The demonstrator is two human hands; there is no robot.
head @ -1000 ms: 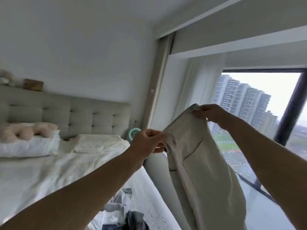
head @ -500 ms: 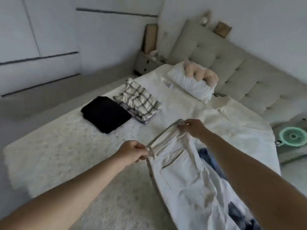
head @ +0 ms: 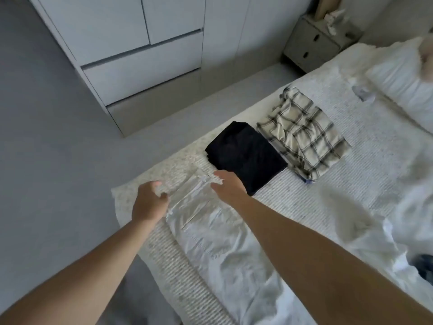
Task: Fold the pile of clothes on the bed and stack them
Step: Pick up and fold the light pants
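A white wardrobe (head: 140, 55) with drawers stands across the grey floor, and a small grey nightstand (head: 314, 43) sits by the head of the bed (head: 375, 148). On the bed, a folded black garment (head: 246, 156) lies right next to a folded checked shirt (head: 304, 134), and they touch along one side. A white pillow (head: 403, 76) is up near the top corner. The pale trousers (head: 210, 226) lie flat on the near corner of the bed, just beside the black garment. Nothing blocks them but the two arms. Half a second ago the trousers hung in the air, pinched at the waistband by both hands; now they are down on the bed. The left hand (head: 150, 202) sits at the left end of the waistband with its fingers bent over the cloth, but it is too blurry to tell if it grips. The right hand (head: 228, 186) is at the other end with fingers reaching out fairly straight, and its wrist covers a corner of the black garment. The waistband is smeared. A dark piece of clothing (head: 425, 266) at the right edge is cut off.
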